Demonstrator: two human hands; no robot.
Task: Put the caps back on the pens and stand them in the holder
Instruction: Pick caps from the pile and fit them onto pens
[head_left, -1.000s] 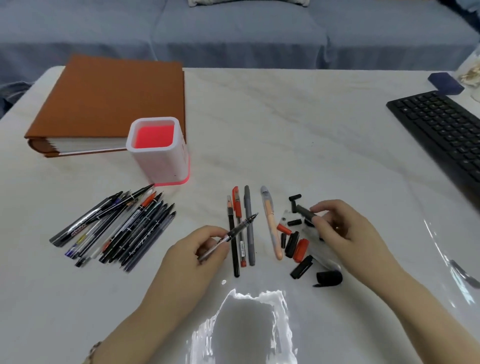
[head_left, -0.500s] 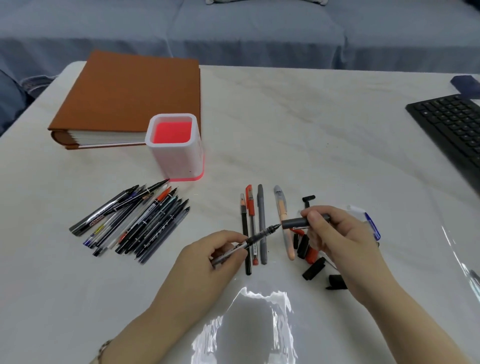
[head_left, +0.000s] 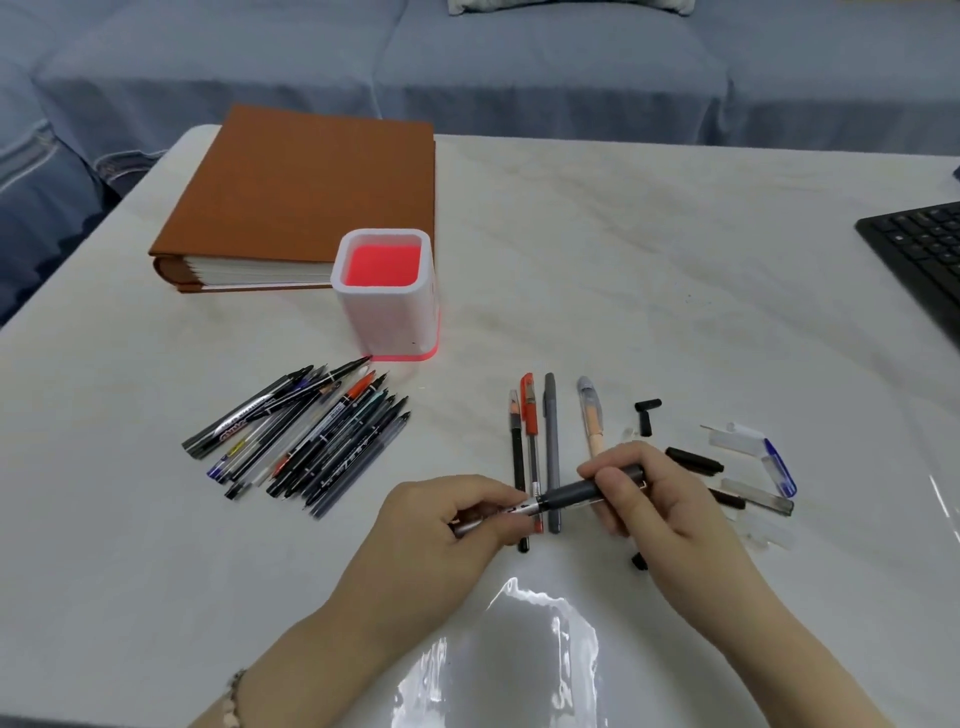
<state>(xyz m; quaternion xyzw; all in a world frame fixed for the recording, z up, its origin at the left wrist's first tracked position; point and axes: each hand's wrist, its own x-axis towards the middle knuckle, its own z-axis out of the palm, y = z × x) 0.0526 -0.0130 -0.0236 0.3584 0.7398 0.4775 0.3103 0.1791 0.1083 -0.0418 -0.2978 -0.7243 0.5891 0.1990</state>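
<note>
My left hand (head_left: 457, 519) grips the barrel of a black pen (head_left: 511, 510) low over the table. My right hand (head_left: 649, 499) holds the dark grey cap (head_left: 576, 491), which now sits over the pen's tip. Under the hands lie a few capped pens (head_left: 540, 431) side by side. Loose caps (head_left: 693, 460) are scattered to the right. A heap of uncapped pens (head_left: 306, 441) lies at the left. The white holder with a pink inside (head_left: 384, 291) stands upright behind that heap, with nothing in it.
A brown binder (head_left: 306, 192) lies behind the holder. A black keyboard (head_left: 924, 254) sits at the right edge. A glossy plastic sheet (head_left: 519, 649) lies near the front edge between my arms. A blue sofa runs behind the table.
My right hand brought the grey cap leftward from the cap pile and slid it onto the tip of the pen held by my left hand. The view shifted left.
</note>
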